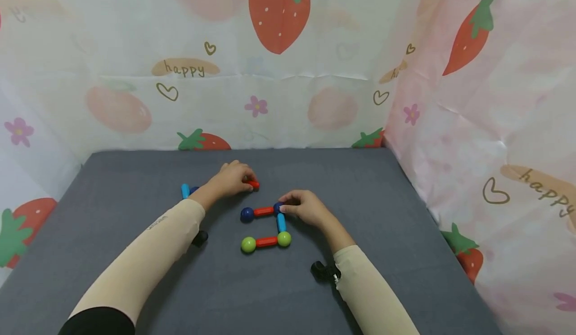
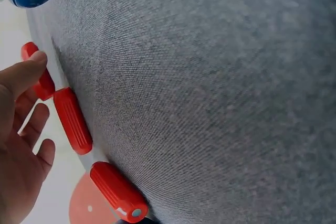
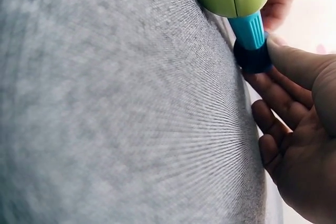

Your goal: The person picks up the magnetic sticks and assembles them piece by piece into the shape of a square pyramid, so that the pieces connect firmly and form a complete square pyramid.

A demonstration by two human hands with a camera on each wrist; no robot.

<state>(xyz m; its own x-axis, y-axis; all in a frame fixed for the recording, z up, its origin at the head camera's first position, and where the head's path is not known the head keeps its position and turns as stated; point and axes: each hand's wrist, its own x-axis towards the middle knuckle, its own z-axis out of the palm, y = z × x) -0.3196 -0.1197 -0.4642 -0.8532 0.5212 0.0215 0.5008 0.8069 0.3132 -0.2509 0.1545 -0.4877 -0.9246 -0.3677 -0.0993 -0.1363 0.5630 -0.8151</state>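
Just below head-frame centre, left hand (image 1: 233, 178) pinches red ridged plastic-looking rod (image 1: 255, 185), right hand (image 1: 308, 209) pinches dark-blue plastic-looking ball (image 1: 276, 208); rod likely light, stiff, best gripped mid-barrel.

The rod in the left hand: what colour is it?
Red. The rod in the left hand shows best in the left wrist view.

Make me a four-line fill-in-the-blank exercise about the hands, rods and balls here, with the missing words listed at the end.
1. The right hand pinches a ball coloured ____.
2. The left hand holds a rod coloured ____.
3. In the head view, the lowest red rod joins two end balls coloured ____.
4. The linking rod between that row and the pinched ball is coloured ____.

Missing words: dark blue; red; green; light blue.
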